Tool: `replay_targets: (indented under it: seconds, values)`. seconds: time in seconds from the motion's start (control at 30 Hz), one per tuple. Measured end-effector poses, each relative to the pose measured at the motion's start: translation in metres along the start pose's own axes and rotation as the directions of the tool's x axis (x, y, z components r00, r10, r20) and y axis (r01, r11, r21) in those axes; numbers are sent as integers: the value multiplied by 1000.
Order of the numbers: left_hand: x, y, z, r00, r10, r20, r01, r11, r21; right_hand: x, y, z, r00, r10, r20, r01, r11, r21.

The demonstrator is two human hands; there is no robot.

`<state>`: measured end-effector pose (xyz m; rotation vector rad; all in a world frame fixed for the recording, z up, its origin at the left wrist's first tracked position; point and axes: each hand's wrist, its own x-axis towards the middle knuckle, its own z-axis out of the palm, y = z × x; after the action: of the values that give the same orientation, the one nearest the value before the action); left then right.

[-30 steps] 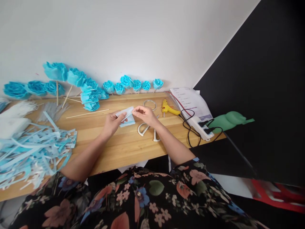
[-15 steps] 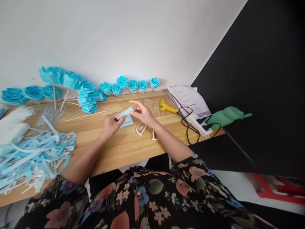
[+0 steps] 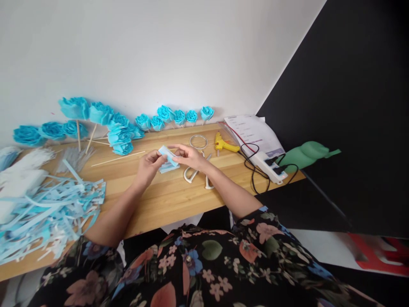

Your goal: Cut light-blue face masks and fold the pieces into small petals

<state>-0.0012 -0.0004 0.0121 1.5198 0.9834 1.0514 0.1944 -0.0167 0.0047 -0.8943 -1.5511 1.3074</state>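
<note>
Between my two hands is a small light-blue and white piece of fabric (image 3: 168, 154), gripped at its left by my left hand (image 3: 151, 165) and at its right by my right hand (image 3: 189, 156). Thumb and fingers of each hand are pinched together on it. More flat light-blue pieces (image 3: 169, 167) lie on the table just under the hands. White-handled scissors (image 3: 189, 175) rest beneath my right wrist, partly covered by it. Behind my right hand lies a round ring (image 3: 198, 141), which looks like a roll or hoop.
A yellow glue gun (image 3: 225, 143) lies right, wired near a white power strip (image 3: 271, 168), with papers (image 3: 255, 134) and a green bag-like item (image 3: 306, 154). Several blue fabric roses (image 3: 119, 136) line the wall. Cut strips (image 3: 57, 209) pile up left, near a thin stick (image 3: 118, 158).
The piece in my hands has been turned so more of its blue side shows. My right hand's raised fingers have come down closer around it. The view has shifted slightly.
</note>
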Motion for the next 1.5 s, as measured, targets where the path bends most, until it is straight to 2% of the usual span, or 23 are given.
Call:
replay_targets:
  seconds: [0.07,0.23,0.47,0.63,0.87,0.97,1.07,1.17,1.27,1.37,1.43,1.5]
  values:
    - [0,-1,0,1000,6,-8,-6,1000,4,0,-1,1,1000,7,-13,-7,1000,1]
    - [0,-1,0,998,7,66,-11,998,61,1,4,0,999,12,-39,-11,1000,29]
    - [-3,6,-1,999,36,-3,-36,991,129,4,15,0,994,64,-85,-57,995,77]
    - [-2,6,-2,999,43,-20,-40,988,147,2,6,0,996,40,-83,-26,985,172]
    - [-1,1,-1,992,121,23,-124,975,184,0,2,5,999,-12,38,9,997,77]
    - [-3,1,0,980,194,47,-199,956,214,-1,3,7,1000,-21,11,21,1000,-12]
    - [-4,2,2,975,205,82,-218,952,216,-2,1,8,1000,-23,-20,22,998,-64]
    - [-5,0,1,983,158,98,-175,964,201,-3,2,8,999,-29,-12,29,998,-48]
    - [-3,-3,-1,995,90,35,-94,985,142,-2,4,7,999,-32,-16,31,997,-71]
    - [0,-7,-4,999,1,-37,-1,1000,25,0,4,3,992,-65,-109,46,985,-169]
    - [3,-9,-5,997,-39,-62,35,997,-69,1,1,0,971,-161,-176,104,950,-295]
    - [4,-9,-5,996,-66,-62,55,985,-164,0,-3,-2,930,-330,-159,223,855,-468]
